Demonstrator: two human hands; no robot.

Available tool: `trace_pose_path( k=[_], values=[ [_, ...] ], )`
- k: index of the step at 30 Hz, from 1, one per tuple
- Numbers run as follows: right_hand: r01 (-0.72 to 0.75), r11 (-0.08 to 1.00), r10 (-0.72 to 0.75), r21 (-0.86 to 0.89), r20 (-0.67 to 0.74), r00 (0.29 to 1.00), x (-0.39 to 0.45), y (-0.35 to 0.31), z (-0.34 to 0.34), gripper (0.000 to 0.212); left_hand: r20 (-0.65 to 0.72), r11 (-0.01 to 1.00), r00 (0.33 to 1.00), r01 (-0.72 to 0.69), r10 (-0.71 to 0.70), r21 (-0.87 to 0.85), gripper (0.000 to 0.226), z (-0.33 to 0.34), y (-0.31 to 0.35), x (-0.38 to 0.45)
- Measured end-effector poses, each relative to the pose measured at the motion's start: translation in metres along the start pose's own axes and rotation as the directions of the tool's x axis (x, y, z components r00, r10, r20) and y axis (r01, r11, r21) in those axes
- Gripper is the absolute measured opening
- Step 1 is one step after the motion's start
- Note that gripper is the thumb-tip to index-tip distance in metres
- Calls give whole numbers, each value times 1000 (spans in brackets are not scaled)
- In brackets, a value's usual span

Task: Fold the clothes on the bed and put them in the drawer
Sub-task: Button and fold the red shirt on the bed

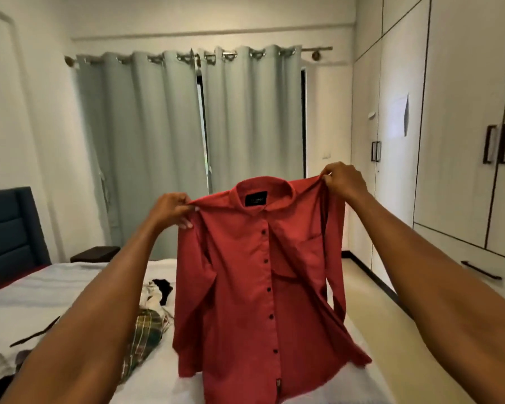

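shirt: red, long sleeves, dark buttons down the front, buttoned; held up by the shoulders, front facing the camera; hem reaches the bed near its right edge, right side of the hem flares out
collar: band type, dark label inside
left hand: fingers curled, pinching the shirt's left shoulder seam
right hand: fingers curled, pinching the shirt's right shoulder, held higher than the left hand
bed: white sheet, blue padded headboard at the far left
plaid cloth: green check, crumpled on the bed just left of the shirt, partly behind the left forearm
white/black cloth: bunched on the bed beyond the plaid cloth
strap: dark, thin, lying on the sheet toward the left edge
wardrobe: white doors with dark handles, along the right wall
drawer: low in the wardrobe, dark bar handle, closed
curtains: pale grey, drawn, back wall
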State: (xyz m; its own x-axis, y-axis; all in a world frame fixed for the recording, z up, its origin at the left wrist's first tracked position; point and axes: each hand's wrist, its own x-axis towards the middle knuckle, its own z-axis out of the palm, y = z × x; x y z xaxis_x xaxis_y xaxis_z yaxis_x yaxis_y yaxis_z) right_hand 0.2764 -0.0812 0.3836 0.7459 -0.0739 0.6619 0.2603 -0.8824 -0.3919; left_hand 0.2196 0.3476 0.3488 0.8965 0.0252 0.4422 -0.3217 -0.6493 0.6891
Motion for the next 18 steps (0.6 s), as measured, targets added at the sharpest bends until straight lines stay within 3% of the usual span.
trace_pose_path(
  k=[2, 5, 6, 8, 11, 14, 16, 18],
  values=[
    [-11, 988, 22, 152, -72, 997, 17, -11, -22, 26, -109, 995, 990, -85, 90, 50, 6, -14, 19, 18],
    [65, 954, 3, 294, -226, 974, 33, -30, -54, 26, -390, 946, 873, -208, 294, 248, 16, -22, 52, 37],
    [90, 950, -14, 299, -247, 969, 37, -34, -62, 26, -433, 941, 842, -231, 321, 247, 19, -22, 61, 40],
    [115, 956, -41, 271, -265, 963, 44, -41, -79, 24, -447, 953, 847, -205, 286, 223, 21, -24, 77, 49],
    [109, 974, -60, 198, -241, 969, 50, -43, -100, 23, -409, 973, 895, -99, 178, 206, 16, -39, 85, 58],
    [49, 987, -35, 152, -92, 995, 57, -36, -113, 17, -259, 992, 959, -92, 111, 88, 15, -50, 88, 59],
    [33, 983, -32, 182, -8, 999, 60, -29, -113, 11, -126, 995, 991, -57, 47, -76, 10, -57, 84, 58],
    [18, 939, -42, 343, 63, 997, 58, -24, -111, 16, 100, 972, 995, 41, -18, -231, 9, -66, 81, 54]
  ],
)
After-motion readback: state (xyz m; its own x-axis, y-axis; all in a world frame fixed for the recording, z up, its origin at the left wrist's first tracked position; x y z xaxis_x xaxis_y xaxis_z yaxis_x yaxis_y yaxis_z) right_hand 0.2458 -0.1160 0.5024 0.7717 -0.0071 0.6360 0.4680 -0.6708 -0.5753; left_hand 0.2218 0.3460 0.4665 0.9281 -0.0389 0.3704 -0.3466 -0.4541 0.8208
